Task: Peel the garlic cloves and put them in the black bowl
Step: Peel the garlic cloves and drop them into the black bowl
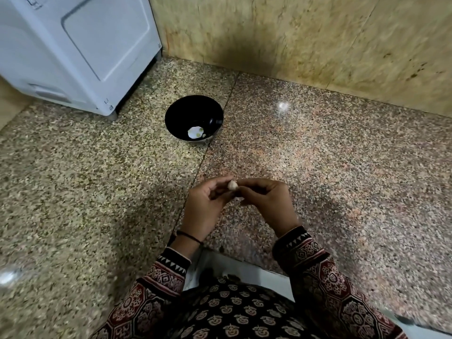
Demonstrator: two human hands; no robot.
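While I am watching, step: I am judging this as peeling, with nothing going to the bowl yet.
Left hand [208,204]: pinching the garlic clove [232,185] at curled fingertips.
Right hand [266,204]: pinching the same clove from the other side.
Clove: hanging between both hands above the stone surface [318,155], well apart from the black bowl [181,109].
Axis: possibly running away from me toward the bowl; it is too small to be sure.
Next: a nail catching the skin's edge, then reaching forward-left.
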